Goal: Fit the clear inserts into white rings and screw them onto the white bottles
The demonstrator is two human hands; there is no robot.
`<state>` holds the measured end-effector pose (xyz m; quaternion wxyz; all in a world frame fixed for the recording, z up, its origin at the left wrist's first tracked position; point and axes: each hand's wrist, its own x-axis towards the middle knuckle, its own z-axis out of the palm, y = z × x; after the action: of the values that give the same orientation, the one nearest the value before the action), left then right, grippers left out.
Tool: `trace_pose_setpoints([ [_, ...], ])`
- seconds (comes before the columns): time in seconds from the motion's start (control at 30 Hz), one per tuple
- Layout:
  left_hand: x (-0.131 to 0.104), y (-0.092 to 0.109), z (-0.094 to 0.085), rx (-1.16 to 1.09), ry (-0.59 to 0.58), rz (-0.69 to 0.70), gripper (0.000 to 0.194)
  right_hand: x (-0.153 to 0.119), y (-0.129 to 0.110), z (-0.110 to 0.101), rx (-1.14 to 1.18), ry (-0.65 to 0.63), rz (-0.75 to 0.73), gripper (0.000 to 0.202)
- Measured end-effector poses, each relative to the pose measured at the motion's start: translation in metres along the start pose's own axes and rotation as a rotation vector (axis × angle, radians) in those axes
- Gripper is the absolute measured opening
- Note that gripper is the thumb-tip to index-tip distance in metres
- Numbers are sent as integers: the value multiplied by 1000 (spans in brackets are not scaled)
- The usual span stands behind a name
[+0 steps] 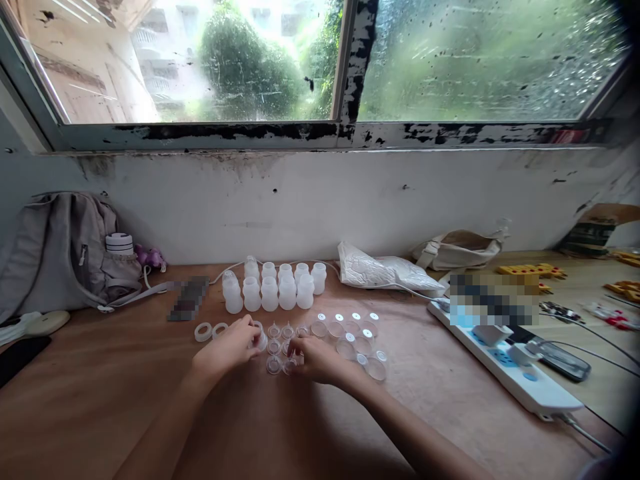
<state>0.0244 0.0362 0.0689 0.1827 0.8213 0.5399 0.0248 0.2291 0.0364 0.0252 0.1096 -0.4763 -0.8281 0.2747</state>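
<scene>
My left hand (231, 347) is closed at the fingertips on a white screw ring (259, 335), partly hidden by the fingers. Two more rings, one of them a bare white ring (203, 332), lie on its far left side. Among small clear bottle nipples (273, 347) set in rows, my right hand (316, 360) reaches down with bent fingers pinched at one nipple, which the hand partly covers. Right of it are several clear round caps (376, 369) with small white discs (381, 356). Translucent small bottles (270, 293) stand upright in two rows behind.
A grey backpack (65, 253) leans at the left, with a blurred flat object (188, 299) nearby. A white plastic bag (385, 270) lies by the wall. On the right, a power strip (520, 373) with plugs and cables crosses the brown table (240, 427).
</scene>
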Motion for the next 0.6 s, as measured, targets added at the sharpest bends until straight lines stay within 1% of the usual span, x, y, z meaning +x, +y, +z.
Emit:
trace_pose_setpoints([
  [0.03, -1, 1, -3, -54, 30, 42, 12, 0, -1, -4, 87, 11, -32, 24],
  [0.1, -2, 4, -8, -160, 81, 117, 15, 1, -2, -10, 338, 13, -93, 26],
  [0.17, -1, 7, -10, -228, 114, 144, 18, 2, -4, -14, 594, 18, -108, 26],
  [0.23, 1, 9, -9, -288, 151, 143, 24, 4, -4, -14, 707, 102, -84, 25],
  [0.3, 3, 10, -7, -350, 192, 136, 29, 6, -3, -14, 662, 236, -53, 23],
  [0.37, 5, 9, -4, -383, 231, 121, 35, 6, -2, -15, 589, 313, -24, 21],
  [0.43, 7, 7, 0, -377, 249, 108, 39, 6, -2, -16, 574, 297, 10, 21],
  [0.5, 8, 5, 2, -357, 237, 115, 38, 5, -2, -18, 565, 273, 35, 22],
  [0.6, 9, 3, 1, -334, 237, 152, 36, 5, 0, -21, 440, 327, 58, 21],
])
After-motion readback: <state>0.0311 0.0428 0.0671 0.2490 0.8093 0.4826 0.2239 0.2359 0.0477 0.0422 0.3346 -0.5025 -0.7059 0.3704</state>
